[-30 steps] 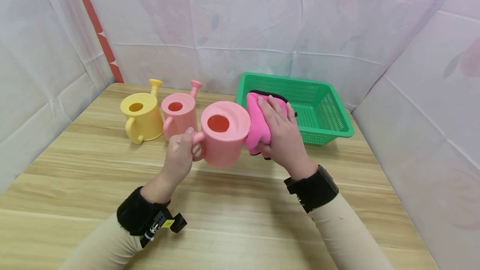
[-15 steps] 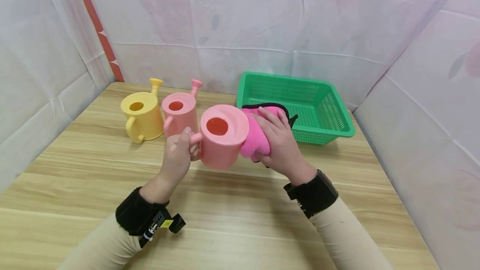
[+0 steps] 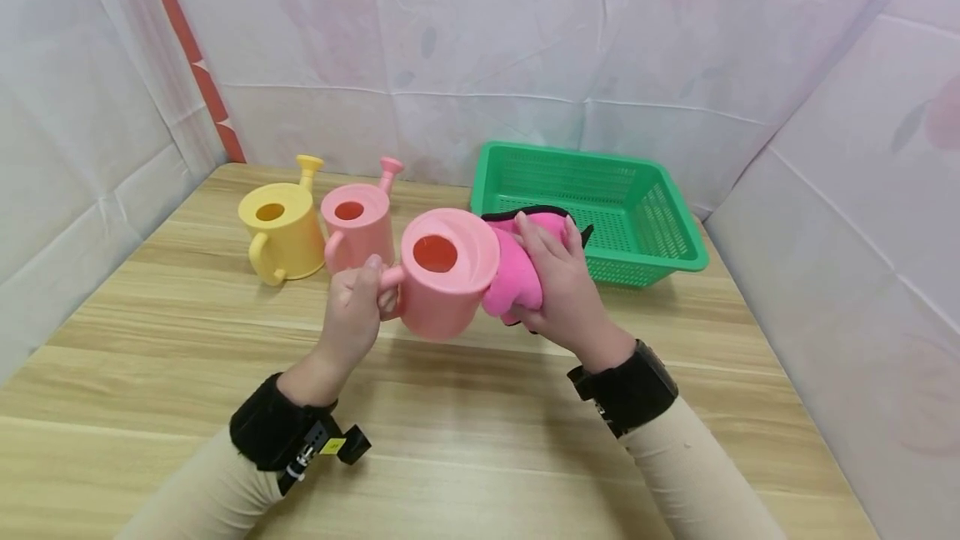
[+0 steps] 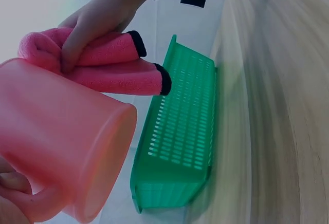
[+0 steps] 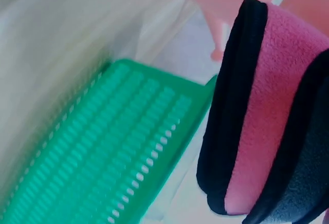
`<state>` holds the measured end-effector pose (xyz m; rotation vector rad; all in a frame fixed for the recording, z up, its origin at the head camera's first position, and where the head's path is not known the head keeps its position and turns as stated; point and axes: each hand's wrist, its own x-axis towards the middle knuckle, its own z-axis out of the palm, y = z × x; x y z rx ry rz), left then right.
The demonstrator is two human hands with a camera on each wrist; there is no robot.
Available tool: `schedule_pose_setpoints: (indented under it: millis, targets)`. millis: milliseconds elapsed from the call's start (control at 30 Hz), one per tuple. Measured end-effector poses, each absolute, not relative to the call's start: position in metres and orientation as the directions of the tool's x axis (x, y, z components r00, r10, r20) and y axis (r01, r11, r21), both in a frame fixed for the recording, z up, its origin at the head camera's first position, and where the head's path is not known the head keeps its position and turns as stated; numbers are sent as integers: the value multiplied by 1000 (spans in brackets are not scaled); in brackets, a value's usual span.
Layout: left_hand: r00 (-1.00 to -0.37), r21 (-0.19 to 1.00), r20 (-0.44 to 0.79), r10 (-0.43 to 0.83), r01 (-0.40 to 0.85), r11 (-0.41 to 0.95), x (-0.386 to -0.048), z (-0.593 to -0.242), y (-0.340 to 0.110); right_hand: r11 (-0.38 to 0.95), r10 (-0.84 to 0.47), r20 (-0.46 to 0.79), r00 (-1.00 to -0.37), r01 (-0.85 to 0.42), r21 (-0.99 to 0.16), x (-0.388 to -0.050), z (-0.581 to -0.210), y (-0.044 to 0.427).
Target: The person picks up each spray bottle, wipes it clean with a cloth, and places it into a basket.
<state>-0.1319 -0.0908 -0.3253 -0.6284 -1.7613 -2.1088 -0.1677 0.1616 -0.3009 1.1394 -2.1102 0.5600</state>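
Observation:
My left hand [image 3: 351,315] grips the handle of a pink watering can [image 3: 442,298], which it holds up off the table. In my right hand [image 3: 562,290] is a folded pink cloth [image 3: 513,273] with black edging, pressed against the can's right side. The cloth covers that side, so the can's spout is hidden. The left wrist view shows the can's body [image 4: 56,126] in the foreground and the right thumb lying over the folded cloth [image 4: 113,77]. In the right wrist view, the cloth's black-trimmed folds [image 5: 272,111] fill the right side.
A second pink watering can [image 3: 363,227] and a yellow watering can [image 3: 288,232] stand upright at the back left of the wooden table [image 3: 420,457]. Behind the cloth, a green plastic basket [image 3: 645,261] sits at the back right. White printed sheets [image 3: 480,32] hang around the table.
The cloth and right hand have shifted slightly down and toward me along the can's side, mostly in the first half second. The held can has dipped a little. The left grip is unchanged.

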Motion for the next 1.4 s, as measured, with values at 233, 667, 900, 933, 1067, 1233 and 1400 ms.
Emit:
schedule_pose_setpoints:
  millis: [233, 667, 900, 933, 1067, 1233, 1400]
  targets:
    - [-846, 840, 529, 60, 513, -176, -130, -327, -91, 575, -577, 744, -337, -815, 77, -173, -301, 165]
    - [-838, 827, 542, 65, 518, -216, -128, -328, -93, 606, -593, 732, -334, -785, 132, -176, -303, 162]
    - [-852, 837, 520, 63, 494, -234, -124, -329, -96, 518, -675, 689, -264, -834, 188, -172, -303, 165]
    - [-852, 839, 519, 69, 493, -229, -124, -329, -96, 526, -679, 683, -270, -827, 197, -172, -302, 166]
    - [-842, 837, 532, 93, 506, -207, -123, -328, -95, 569, -683, 666, -298, -789, 230, -174, -299, 168]
    - [-836, 832, 540, 98, 513, -210, -123, -327, -95, 626, -647, 680, -344, -749, 217, -176, -297, 171]
    - [-849, 841, 522, 80, 497, -211, -124, -326, -96, 679, -593, 711, -379, -710, 188, -177, -300, 168]
